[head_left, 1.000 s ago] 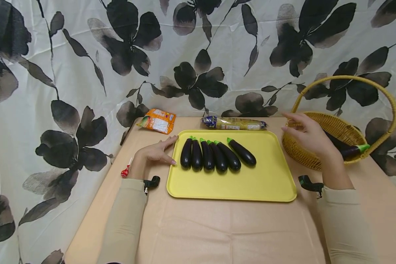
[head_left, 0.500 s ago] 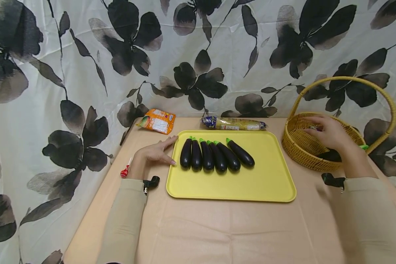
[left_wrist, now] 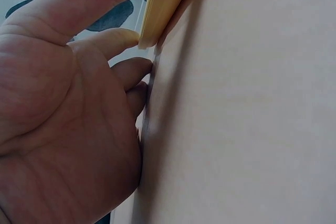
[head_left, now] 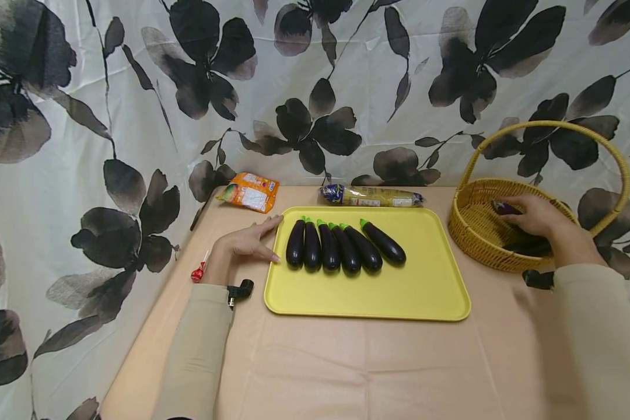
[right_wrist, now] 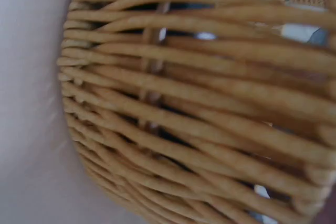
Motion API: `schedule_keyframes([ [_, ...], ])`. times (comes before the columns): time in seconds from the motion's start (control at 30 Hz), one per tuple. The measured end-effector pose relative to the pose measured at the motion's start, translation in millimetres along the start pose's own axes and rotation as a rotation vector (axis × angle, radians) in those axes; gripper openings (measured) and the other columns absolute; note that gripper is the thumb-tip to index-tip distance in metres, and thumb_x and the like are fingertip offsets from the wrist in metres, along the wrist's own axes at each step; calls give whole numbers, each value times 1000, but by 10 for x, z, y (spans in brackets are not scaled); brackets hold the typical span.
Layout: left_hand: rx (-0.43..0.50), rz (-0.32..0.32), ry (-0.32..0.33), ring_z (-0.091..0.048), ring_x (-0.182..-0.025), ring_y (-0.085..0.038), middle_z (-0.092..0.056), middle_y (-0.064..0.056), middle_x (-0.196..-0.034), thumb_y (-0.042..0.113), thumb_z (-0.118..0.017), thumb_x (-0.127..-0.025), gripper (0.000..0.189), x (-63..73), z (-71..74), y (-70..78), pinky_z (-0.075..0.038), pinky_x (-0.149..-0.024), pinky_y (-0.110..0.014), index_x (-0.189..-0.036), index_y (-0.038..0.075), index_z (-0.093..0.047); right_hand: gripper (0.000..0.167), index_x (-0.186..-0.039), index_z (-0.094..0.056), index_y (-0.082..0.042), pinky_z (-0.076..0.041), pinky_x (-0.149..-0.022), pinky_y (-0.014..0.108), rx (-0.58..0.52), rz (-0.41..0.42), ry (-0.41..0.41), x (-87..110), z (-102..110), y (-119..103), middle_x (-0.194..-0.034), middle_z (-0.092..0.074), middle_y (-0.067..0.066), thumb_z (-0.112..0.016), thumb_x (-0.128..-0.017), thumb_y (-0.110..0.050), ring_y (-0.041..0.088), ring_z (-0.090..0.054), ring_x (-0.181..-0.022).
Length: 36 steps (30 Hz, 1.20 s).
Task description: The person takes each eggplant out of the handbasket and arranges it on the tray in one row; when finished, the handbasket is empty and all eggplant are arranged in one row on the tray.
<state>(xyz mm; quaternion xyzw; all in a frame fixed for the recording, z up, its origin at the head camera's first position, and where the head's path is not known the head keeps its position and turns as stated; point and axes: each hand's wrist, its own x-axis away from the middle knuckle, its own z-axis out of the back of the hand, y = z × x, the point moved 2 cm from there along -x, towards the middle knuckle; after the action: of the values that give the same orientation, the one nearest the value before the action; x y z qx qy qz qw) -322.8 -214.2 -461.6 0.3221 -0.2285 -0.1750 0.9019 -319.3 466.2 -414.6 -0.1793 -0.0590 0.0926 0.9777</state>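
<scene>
Several dark purple eggplants (head_left: 329, 248) with green stem ends lie in a row on a yellow tray (head_left: 367, 297). My left hand (head_left: 247, 240) touches the tray's left edge, thumb and fingers spread; the left wrist view shows its palm (left_wrist: 68, 108) beside the tray's corner (left_wrist: 165, 3). Inside the wicker basket (head_left: 472, 242) my right hand (head_left: 538, 219) grips an eggplant (head_left: 505, 207), one end of which sticks out past the fingers. Below that hand, a dark eggplant (head_left: 527, 248) lies in the basket, partly hidden. The basket's woven side (right_wrist: 184, 93) fills the right wrist view, hiding the hand.
Behind the tray lie an orange snack packet (head_left: 252, 192) and a long yellow-and-blue packet (head_left: 371, 196). A red lollipop (head_left: 198, 272) is left of my left wrist. The basket's tall handle (head_left: 551, 123) arches over its opening. A floral cloth (head_left: 294, 87) hangs behind the table.
My right hand has moved right from the basket's left rim down into it, and an eggplant end now shows at its fingers. The left hand has stayed at the tray's edge.
</scene>
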Motion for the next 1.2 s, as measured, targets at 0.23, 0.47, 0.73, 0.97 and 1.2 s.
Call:
schedule_keyframes([
  [0.23, -26, -2, 8, 17, -158, -48, -2, 5, -177, 50, -94, -70, 129, -15, -2, -5, 8, -124, -71, -169, 33, -13, 67, -157, -36, 3, -25, -110, 81, -9, -62, -74, -46, -48, 156, -150, -31, 48, -56, -108, -38, 69, -30, -135],
  [0.47, -19, 4, 6, 17, -158, -48, -2, 6, -177, 50, -94, -70, 128, -5, -3, 13, 9, -124, -71, -169, 33, -13, 55, -154, -42, 1, -30, -107, 80, -2, -82, -102, -100, -51, 165, -147, -32, 50, -57, -106, -22, 70, -32, -133],
  [0.73, 0, 5, 12, 17, -158, -47, -3, 6, -177, 49, -95, -70, 128, -7, -9, 25, 10, -124, -70, -169, 32, -15, 56, -154, -40, -1, -41, -96, 67, -6, -76, -111, -150, -87, 194, -146, -33, 50, -58, -102, -10, 59, -44, -122],
  [0.97, -11, 10, 21, 15, -159, -47, -4, 7, -177, 51, -95, -69, 128, -16, -13, 29, 9, -124, -70, -168, 33, -16, 59, -158, -35, -3, -35, -105, 76, -55, -87, -120, -164, -112, 216, -149, -27, 50, -58, -105, -16, 67, -32, -134],
  [1.2, -21, 17, 25, 14, -159, -46, -5, 8, -177, 52, -94, -69, 128, -16, -21, 44, 7, -125, -70, -168, 34, -16, 56, -158, -35, -2, -37, -103, 75, -78, -76, -72, -154, -94, 187, -151, -27, 50, -54, -107, -14, 64, -39, -129],
])
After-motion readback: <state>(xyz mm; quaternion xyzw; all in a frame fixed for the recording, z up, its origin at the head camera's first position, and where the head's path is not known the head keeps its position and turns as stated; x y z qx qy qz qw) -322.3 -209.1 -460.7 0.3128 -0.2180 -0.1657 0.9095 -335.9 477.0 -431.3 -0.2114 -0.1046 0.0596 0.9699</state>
